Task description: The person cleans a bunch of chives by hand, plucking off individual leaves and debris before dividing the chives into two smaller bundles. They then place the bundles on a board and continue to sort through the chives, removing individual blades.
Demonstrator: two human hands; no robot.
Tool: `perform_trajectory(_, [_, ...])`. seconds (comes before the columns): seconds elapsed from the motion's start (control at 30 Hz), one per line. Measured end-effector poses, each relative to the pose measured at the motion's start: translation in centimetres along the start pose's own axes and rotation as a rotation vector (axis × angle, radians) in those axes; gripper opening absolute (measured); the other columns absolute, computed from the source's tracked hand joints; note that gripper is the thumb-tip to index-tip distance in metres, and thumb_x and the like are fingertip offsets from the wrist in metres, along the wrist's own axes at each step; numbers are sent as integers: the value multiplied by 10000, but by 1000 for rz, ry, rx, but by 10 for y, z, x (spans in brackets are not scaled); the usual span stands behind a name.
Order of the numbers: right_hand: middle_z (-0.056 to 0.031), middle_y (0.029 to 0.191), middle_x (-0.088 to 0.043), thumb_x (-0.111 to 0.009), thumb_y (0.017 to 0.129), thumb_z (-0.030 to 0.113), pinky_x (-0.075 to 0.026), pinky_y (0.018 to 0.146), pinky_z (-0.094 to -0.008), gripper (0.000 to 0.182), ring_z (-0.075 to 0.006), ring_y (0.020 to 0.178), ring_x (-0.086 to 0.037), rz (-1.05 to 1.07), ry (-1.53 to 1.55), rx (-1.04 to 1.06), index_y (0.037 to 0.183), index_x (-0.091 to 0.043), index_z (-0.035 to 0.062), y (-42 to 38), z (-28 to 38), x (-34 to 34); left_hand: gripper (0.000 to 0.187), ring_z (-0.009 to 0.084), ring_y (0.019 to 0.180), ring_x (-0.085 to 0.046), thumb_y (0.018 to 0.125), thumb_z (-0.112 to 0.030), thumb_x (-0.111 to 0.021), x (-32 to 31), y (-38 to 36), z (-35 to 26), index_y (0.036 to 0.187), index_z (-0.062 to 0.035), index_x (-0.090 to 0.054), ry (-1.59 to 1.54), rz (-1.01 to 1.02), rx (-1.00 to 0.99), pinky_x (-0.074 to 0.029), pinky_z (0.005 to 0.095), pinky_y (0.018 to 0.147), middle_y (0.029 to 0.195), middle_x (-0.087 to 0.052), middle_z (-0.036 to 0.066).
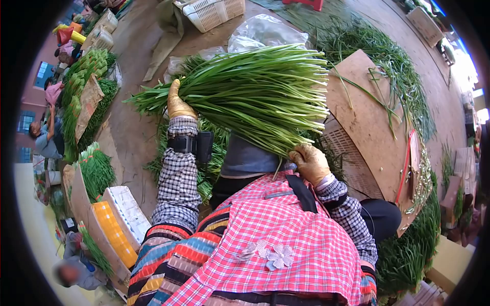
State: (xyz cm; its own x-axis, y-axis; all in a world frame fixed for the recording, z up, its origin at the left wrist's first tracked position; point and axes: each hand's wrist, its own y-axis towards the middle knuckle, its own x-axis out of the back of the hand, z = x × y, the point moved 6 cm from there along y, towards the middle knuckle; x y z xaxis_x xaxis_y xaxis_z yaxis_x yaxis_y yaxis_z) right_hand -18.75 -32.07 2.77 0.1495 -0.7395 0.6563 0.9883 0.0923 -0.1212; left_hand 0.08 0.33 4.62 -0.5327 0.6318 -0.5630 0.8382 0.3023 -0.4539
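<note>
Both hands wear yellowish gloves. The left hand (178, 104) is raised ahead of the body, its arm stretched forward in a black-and-white checked sleeve with a dark strap around the wrist; the gloved fingers are curled closed, back of the hand toward the camera. The right hand (309, 163) sits lower and close to the chest, elbow bent outward, its fingers likewise clenched in a fist-like grip.

Both hands wear tan gloves: left hand (178, 104), right hand (310, 163). Sleeves: black-and-white check. Black strap device on left wrist. Red plaid apron with fabric flowers.
</note>
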Motion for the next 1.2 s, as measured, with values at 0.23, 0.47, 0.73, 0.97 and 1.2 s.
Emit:
perform_trajectory(0.23, [-159,865,-653,-623,832,225,-505,716,-418,197,-341,825,-636,-54,-328,-165,920,-681,59,-23,-66,12,466,315,941,-627,744,-309,-729,5,5,0,1116,-51,-620,10,-42,7,-494,496,888,1095,-654,129])
perform_trajectory(0.47, [-116,952,-695,-604,834,396,-516,770,-403,315,-287,901,-667,373,-760,-600,918,-706,110,-60,-146,38,456,318,935,-629,740,-310,-731,8,11,-2,1105,-58,-626,19,-35,-33,-504,497,875,1095,-654,126])
perform_trajectory(0.73, [-96,735,-668,-708,771,351,-513,637,-387,284,-278,710,-655,27,-39,143,907,-691,102,-20,28,50,472,326,959,-623,732,-310,-745,7,10,0,1112,-61,-616,-1,-22,11,-500,522,885,1108,-648,128])
perform_trajectory(0.97, [-113,727,-647,-637,821,322,-512,642,-406,235,-289,719,-650,97,-336,221,810,-684,92,10,24,-6,448,322,932,-635,736,-268,-750,13,19,-1,1096,-39,-614,-28,9,-14,-513,508,878,1081,-656,138])
perform_trajectory(1.2, [-81,739,-629,-637,864,149,-494,615,-304,145,-176,669,-608,-89,606,-19,846,-629,5,-5,12,18,457,318,942,-627,741,-283,-738,8,12,0,1110,-40,-617,-17,-15,2,-500,497,890,1086,-656,129])
